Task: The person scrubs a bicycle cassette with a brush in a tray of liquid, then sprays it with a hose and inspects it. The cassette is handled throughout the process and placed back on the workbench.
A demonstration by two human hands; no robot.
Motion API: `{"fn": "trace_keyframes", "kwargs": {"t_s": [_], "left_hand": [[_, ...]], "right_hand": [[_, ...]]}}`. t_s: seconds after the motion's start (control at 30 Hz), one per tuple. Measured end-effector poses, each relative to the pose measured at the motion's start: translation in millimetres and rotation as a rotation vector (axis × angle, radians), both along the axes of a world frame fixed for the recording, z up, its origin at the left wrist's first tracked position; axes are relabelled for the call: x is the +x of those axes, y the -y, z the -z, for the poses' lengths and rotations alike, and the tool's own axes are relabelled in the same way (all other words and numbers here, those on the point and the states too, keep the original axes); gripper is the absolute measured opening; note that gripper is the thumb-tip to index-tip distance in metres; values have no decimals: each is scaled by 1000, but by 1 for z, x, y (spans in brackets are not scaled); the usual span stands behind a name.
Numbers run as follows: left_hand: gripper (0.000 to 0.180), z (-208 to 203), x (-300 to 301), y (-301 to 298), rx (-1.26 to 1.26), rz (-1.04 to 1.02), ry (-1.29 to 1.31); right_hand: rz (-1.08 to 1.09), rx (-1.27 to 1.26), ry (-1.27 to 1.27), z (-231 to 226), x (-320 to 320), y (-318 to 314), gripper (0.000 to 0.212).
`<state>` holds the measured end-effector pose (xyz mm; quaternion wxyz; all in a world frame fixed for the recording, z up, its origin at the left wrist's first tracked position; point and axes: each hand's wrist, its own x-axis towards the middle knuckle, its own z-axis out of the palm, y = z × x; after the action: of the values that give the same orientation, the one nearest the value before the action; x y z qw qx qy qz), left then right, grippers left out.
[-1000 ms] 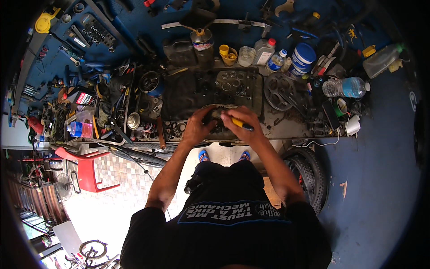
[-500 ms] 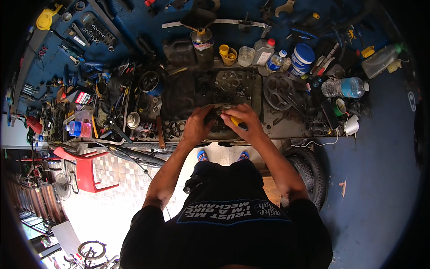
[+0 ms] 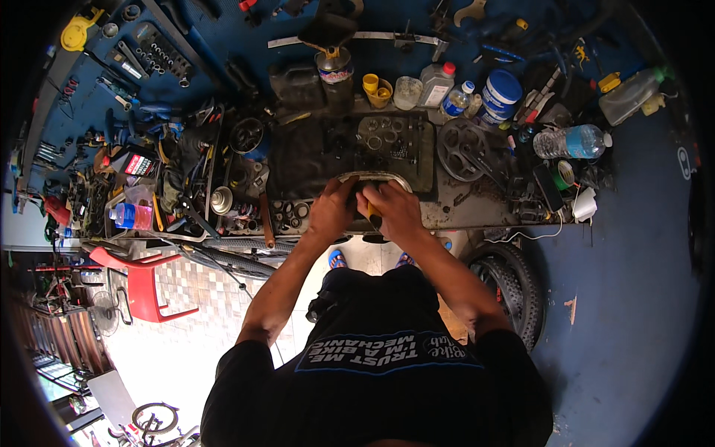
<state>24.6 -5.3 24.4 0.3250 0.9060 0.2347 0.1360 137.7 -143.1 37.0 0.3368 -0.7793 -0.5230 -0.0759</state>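
My right hand [image 3: 395, 214] is closed round a yellow-handled tool [image 3: 373, 215], its dark butt end toward me and its working end hidden. Beside it, my left hand [image 3: 330, 214] has its fingers curled inward against something I cannot make out. Both hands are at the bench's front edge, at a shallow tray [image 3: 400, 179] with a pale rounded rim. My fingers hide most of the tray's inside. Just beyond lies a dark mat [image 3: 309, 160], with several metal rings [image 3: 375, 142] and small parts on its right side.
A crankset [image 3: 460, 151] lies right of the mat, near a water bottle [image 3: 572, 142]. Bottles and a blue-lidded tub [image 3: 505, 88] line the back. At left are a wooden-handled tool [image 3: 267, 221], a spray can [image 3: 221, 200] and crowded tools. Tyres [image 3: 518, 294] stand below the bench at right.
My right hand has shifted left and closer to me, turning the yellow handle more upright in view. My left hand has moved slightly right. The tray's far rim shows more plainly.
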Motion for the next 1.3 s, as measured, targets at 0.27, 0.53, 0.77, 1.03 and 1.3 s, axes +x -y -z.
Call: {"fn": "trace_keyframes", "kwargs": {"t_s": [0.27, 0.53, 0.77, 1.03, 1.3], "left_hand": [[53, 14, -16, -18, -211, -59, 125], [50, 0, -14, -32, -788, 7, 359], [52, -5, -12, -27, -802, -8, 325], [51, 12, -8, -30, -575, -33, 311], [59, 17, -9, -28, -420, -23, 226]], "right_hand": [[266, -150, -698, -11, 35, 15, 31], [161, -191, -782, 26, 33, 55, 36], [43, -188, -472, 42, 25, 69, 41], [88, -215, -344, 38, 25, 69, 28], [85, 23, -472, -13, 28, 44, 23]]}}
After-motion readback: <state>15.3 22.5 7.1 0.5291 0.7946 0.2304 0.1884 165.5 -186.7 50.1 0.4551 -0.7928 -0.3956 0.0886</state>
